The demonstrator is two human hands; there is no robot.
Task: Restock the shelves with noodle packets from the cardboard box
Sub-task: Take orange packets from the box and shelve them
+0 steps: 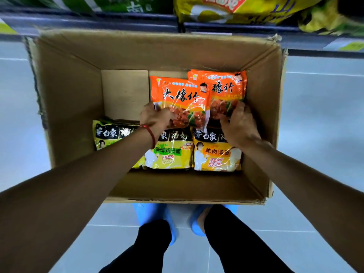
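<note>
While the person bends over the cardboard box [157,44], both arms reach down into it. Box sits open on the pale tiled floor [19,119], just in front of the shelf [88,18].

Contents, far row: two orange noodle packets, overlapping. The front orange packet [181,95] lies partly over the rear orange packet [228,87], which sits against the right wall. To their left, the bare box bottom [124,91] shows.

Contents, near row: three packets side by side. Green packet [110,134] at left, partly under the left forearm; yellow packet [171,156] in the middle; amber packet [216,154] at right.

Left hand [155,117]: fingers [169,116] curled together, gripping the lower left corner of the front orange packet. Red bracelet [151,133] on that wrist.

Right hand [239,125]: fingers [236,108] bent and close together, gripping the lower right corner of the rear orange packet. Thumb position cannot be told.

Whether either orange packet is lifted clear of the box bottom cannot be told.

Shelf holds large yellow bags [236,8] at upper right and green ones [118,2] at upper left, blurred. Blue shoe covers [149,213] and black trouser legs [153,249] show below the box.
</note>
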